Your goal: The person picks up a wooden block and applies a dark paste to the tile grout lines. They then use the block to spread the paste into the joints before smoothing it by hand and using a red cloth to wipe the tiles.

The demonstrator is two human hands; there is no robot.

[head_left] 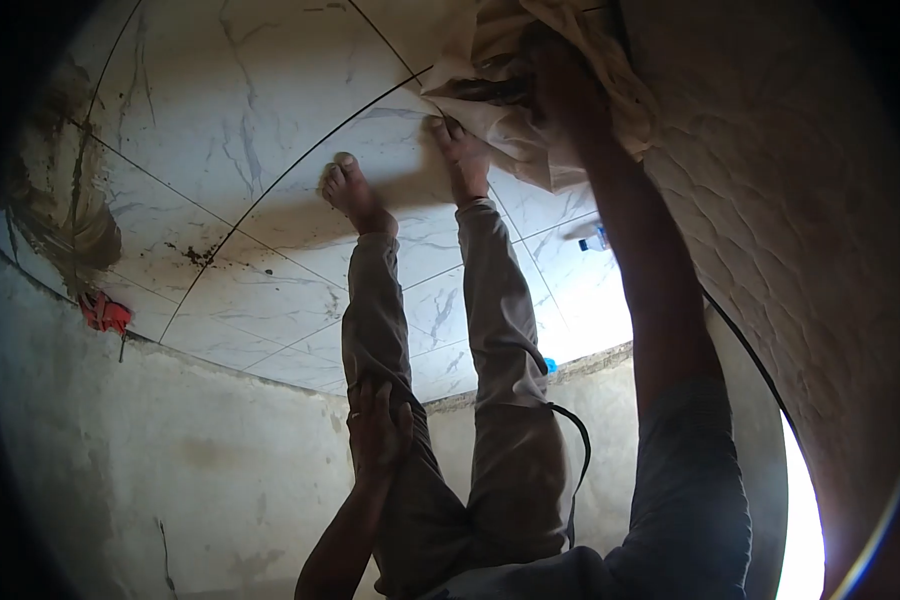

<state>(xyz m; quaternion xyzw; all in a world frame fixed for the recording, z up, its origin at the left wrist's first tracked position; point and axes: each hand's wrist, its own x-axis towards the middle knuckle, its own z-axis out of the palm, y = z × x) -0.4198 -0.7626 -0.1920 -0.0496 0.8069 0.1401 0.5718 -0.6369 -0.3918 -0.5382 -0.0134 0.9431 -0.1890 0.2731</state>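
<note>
My right hand [562, 85] reaches down into the folds of a crumpled tan sheet or sack [530, 150] at the top right. Shadow and the folds hide its fingers, and I cannot tell what they grip. Beside that hand, a dark, shiny strip [485, 90] shows inside the folds. My left hand [378, 420] rests on my left trouser leg [375, 330] near the knee, its fingers laid along the cloth and the thumb apart. The tan material lies right by my bare right foot [462, 160]; my left foot [355, 190] stands on the tiles.
A quilted mattress-like surface [760, 250] rises along the right. On the marbled tile floor [270, 90] are brown smears [90, 220], dark crumbs, a red item [105, 312] by the wall [230, 450], and a small blue-and-clear bottle [596, 240]. A black strap [582, 440] hangs near my right leg.
</note>
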